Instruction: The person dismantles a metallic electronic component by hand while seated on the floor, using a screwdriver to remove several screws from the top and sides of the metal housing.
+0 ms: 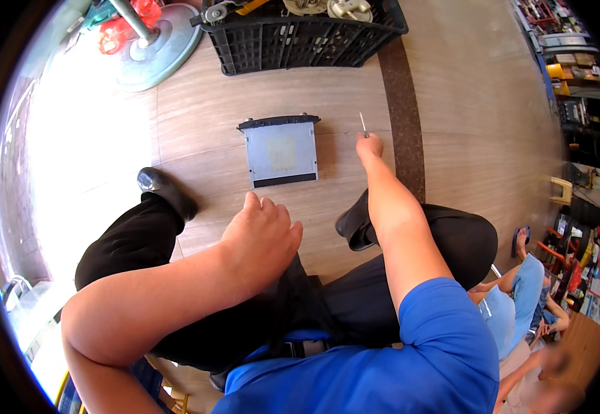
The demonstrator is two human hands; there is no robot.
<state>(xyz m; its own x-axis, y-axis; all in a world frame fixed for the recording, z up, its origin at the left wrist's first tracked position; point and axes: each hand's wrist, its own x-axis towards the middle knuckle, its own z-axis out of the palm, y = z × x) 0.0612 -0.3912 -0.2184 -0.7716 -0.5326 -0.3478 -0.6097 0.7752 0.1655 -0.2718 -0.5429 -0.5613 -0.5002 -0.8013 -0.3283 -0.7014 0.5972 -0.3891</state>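
One grey metal unit (281, 150) lies flat on the floor (196, 103) between two black shoes (167, 192). The right hand (370, 145) — fingers closed on one thin screwdriver (363, 124) — reaches just right of it. The left hand (262, 238) hovers nearer, fingers loosely curled, holding nothing. One black crate (300, 38) sits beyond.

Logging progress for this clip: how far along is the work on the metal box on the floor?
Early, it seems. The grey metal box lies closed on the floor, its cover on. The right hand holds a thin tool beside it, not touching. The left hand rests near the knee. Any opening is yet to come.
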